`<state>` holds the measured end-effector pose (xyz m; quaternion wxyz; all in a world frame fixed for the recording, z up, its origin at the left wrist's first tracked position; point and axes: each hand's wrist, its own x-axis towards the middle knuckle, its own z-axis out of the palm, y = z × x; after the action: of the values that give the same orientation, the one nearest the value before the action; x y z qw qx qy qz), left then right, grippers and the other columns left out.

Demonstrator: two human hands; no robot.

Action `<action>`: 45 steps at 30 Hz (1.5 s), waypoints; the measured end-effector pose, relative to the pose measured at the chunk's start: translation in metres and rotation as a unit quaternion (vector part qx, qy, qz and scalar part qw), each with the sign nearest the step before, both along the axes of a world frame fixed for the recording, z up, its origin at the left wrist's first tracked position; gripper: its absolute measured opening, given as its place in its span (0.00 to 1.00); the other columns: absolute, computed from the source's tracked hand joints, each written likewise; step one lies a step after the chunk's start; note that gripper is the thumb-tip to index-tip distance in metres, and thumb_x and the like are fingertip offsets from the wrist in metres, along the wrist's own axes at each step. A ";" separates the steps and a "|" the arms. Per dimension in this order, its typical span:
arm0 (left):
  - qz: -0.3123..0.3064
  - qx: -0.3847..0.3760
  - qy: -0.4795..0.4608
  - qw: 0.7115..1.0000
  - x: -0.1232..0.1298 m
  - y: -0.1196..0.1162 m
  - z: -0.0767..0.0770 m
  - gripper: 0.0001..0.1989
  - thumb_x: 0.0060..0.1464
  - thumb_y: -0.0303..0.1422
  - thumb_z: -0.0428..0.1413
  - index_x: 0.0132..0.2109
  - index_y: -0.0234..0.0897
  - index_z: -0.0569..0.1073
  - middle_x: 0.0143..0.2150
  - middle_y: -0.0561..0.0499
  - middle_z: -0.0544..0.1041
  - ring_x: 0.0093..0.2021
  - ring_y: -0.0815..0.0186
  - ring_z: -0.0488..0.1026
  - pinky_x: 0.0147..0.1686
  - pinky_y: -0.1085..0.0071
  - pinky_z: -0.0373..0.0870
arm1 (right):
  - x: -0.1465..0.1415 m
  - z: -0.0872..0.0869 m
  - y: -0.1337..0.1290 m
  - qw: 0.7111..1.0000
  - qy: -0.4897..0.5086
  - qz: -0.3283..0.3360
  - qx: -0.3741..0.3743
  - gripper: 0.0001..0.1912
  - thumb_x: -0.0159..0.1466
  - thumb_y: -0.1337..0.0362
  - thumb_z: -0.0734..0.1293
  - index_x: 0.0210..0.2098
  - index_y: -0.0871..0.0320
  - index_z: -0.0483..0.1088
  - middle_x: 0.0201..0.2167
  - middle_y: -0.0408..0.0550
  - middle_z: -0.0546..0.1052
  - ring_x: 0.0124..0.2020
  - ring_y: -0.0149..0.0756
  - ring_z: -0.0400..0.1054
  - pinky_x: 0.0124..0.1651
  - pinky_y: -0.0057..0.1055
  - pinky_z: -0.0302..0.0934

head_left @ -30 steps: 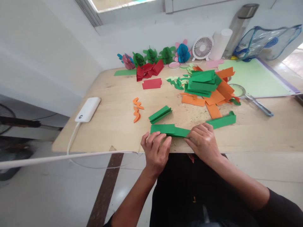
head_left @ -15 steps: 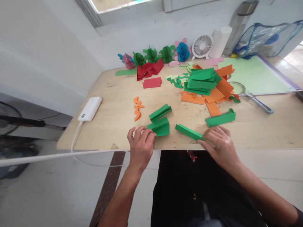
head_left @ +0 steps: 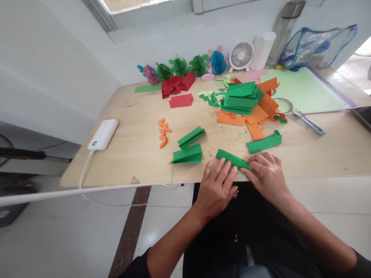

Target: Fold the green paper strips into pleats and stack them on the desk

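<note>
The right hand point(head_left: 266, 173) pinches the right end of a green strip point(head_left: 227, 155) at the table's point(head_left: 139, 133) near edge, while the left hand point(head_left: 216, 189), fingers slightly spread, lies on it, pressing without gripping. This strip looks folded lengthwise, its creasing apparently unfinished. Just left, the near green piece point(head_left: 189, 153) and the far green piece point(head_left: 191, 137) lie creased and partly sprung open; the right green piece point(head_left: 264, 143) is creased too, one end turned up. Farther off, the green pile point(head_left: 240, 98) rests on orange strips point(head_left: 232, 119); whether all its pieces are creased, I cannot tell. Folded red paper point(head_left: 177, 85) sits far left, below finished-looking paper balls point(head_left: 179, 67).
</note>
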<state>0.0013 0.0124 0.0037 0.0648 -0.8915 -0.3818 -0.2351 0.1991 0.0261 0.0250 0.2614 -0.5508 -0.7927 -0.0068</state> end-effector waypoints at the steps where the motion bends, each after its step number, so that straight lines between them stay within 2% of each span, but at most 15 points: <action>1: 0.003 -0.009 0.016 1.000 0.000 0.002 -0.001 0.22 0.63 0.39 0.48 0.60 0.33 0.67 0.62 0.42 0.69 0.66 0.53 0.60 0.64 0.48 0.53 | 0.000 -0.001 0.001 1.000 -0.008 -0.005 -0.006 0.15 0.66 0.57 0.63 0.25 0.56 0.68 0.32 0.45 0.76 0.38 0.38 0.64 0.45 0.37 0.52; 6: 0.013 -0.021 0.043 0.999 -0.001 0.004 -0.005 0.24 0.63 0.42 0.47 0.62 0.35 0.65 0.64 0.42 0.67 0.66 0.53 0.60 0.63 0.47 0.54 | -0.001 0.003 0.001 0.998 -0.049 -0.044 -0.002 0.16 0.67 0.56 0.62 0.26 0.56 0.68 0.31 0.47 0.75 0.36 0.40 0.63 0.43 0.38 0.52; 9: 0.021 -0.020 0.051 0.998 0.001 0.003 -0.007 0.25 0.63 0.43 0.47 0.62 0.36 0.65 0.65 0.42 0.66 0.65 0.52 0.60 0.62 0.47 0.55 | -0.005 0.009 -0.006 0.995 -0.053 -0.076 0.042 0.10 0.66 0.59 0.63 0.39 0.57 0.72 0.38 0.50 0.77 0.40 0.43 0.66 0.46 0.40 0.53; 11: 0.027 -0.022 0.060 0.998 0.002 0.001 -0.008 0.25 0.63 0.43 0.47 0.62 0.36 0.65 0.65 0.42 0.65 0.66 0.52 0.60 0.61 0.47 0.56 | -0.010 0.010 -0.012 0.996 -0.047 -0.053 0.047 0.12 0.66 0.63 0.63 0.48 0.58 0.70 0.46 0.52 0.77 0.48 0.45 0.66 0.51 0.42 0.52; 14: 0.038 -0.020 0.065 0.997 0.004 -0.001 -0.010 0.25 0.63 0.42 0.48 0.62 0.37 0.64 0.66 0.43 0.64 0.66 0.51 0.59 0.61 0.48 0.56 | -0.016 0.004 -0.021 0.999 -0.040 0.022 0.009 0.15 0.66 0.67 0.61 0.52 0.57 0.70 0.52 0.50 0.75 0.56 0.45 0.63 0.59 0.45 0.49; 19: 0.049 -0.018 0.061 0.997 0.002 -0.002 -0.011 0.27 0.63 0.44 0.46 0.62 0.31 0.65 0.66 0.41 0.63 0.67 0.52 0.57 0.63 0.51 0.54 | -0.016 -0.012 -0.027 0.997 -0.063 0.047 0.008 0.18 0.67 0.67 0.61 0.55 0.60 0.68 0.56 0.50 0.73 0.60 0.46 0.61 0.63 0.46 0.47; 23: 0.093 -0.047 0.063 0.993 -0.007 0.004 -0.004 0.30 0.64 0.47 0.44 0.62 0.27 0.64 0.65 0.37 0.64 0.67 0.52 0.57 0.62 0.51 0.55 | -0.009 -0.016 -0.031 0.995 -0.084 0.047 0.015 0.19 0.67 0.65 0.62 0.57 0.59 0.67 0.58 0.48 0.72 0.61 0.46 0.60 0.65 0.48 0.45; 28: 0.110 -0.062 0.050 0.991 -0.012 0.009 -0.001 0.32 0.63 0.48 0.45 0.62 0.25 0.63 0.65 0.35 0.64 0.67 0.50 0.57 0.61 0.52 0.57 | 0.007 -0.014 -0.043 0.996 -0.080 0.035 0.009 0.19 0.66 0.63 0.63 0.56 0.56 0.68 0.59 0.49 0.71 0.63 0.47 0.59 0.65 0.49 0.45; 31: 0.112 -0.055 0.038 0.991 -0.011 0.008 -0.003 0.33 0.63 0.49 0.44 0.62 0.25 0.63 0.65 0.34 0.64 0.66 0.50 0.58 0.60 0.51 0.57 | 0.007 -0.010 -0.045 0.996 -0.082 0.021 -0.001 0.18 0.66 0.61 0.63 0.55 0.55 0.69 0.59 0.51 0.71 0.64 0.49 0.57 0.65 0.50 0.46; 35: 0.117 -0.048 0.046 0.991 -0.008 0.007 -0.005 0.34 0.62 0.51 0.43 0.62 0.25 0.64 0.64 0.34 0.65 0.66 0.48 0.59 0.60 0.50 0.57 | -0.018 -0.005 -0.027 0.995 -0.095 0.040 -0.010 0.20 0.66 0.57 0.63 0.55 0.56 0.70 0.57 0.52 0.72 0.63 0.51 0.56 0.64 0.53 0.45; 39: 0.121 -0.046 0.058 0.990 -0.010 0.007 -0.005 0.31 0.63 0.46 0.44 0.62 0.27 0.64 0.64 0.37 0.66 0.65 0.49 0.59 0.59 0.50 0.58 | -0.040 -0.002 -0.005 0.990 -0.118 0.077 -0.033 0.21 0.67 0.57 0.62 0.57 0.59 0.68 0.58 0.53 0.71 0.62 0.51 0.56 0.64 0.54 0.43; 42: 0.122 -0.045 0.066 0.989 -0.011 0.006 -0.004 0.31 0.63 0.47 0.44 0.63 0.28 0.64 0.65 0.38 0.65 0.66 0.49 0.59 0.59 0.50 0.59 | -0.034 -0.002 -0.007 0.989 -0.118 0.085 -0.031 0.22 0.66 0.55 0.63 0.56 0.59 0.68 0.58 0.53 0.71 0.63 0.52 0.56 0.65 0.54 0.43; 45: 0.128 -0.044 0.073 0.988 -0.013 0.006 -0.005 0.30 0.62 0.46 0.45 0.63 0.29 0.63 0.66 0.40 0.63 0.66 0.50 0.57 0.59 0.50 0.59 | -0.015 -0.004 -0.023 0.992 -0.108 0.069 -0.020 0.22 0.66 0.54 0.63 0.56 0.57 0.69 0.58 0.52 0.71 0.64 0.52 0.55 0.65 0.54 0.43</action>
<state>-0.0116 0.0181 -0.0014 0.0830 -0.8522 -0.4966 -0.1425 0.1838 0.0030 0.0209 0.1632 -0.4959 -0.8523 -0.0320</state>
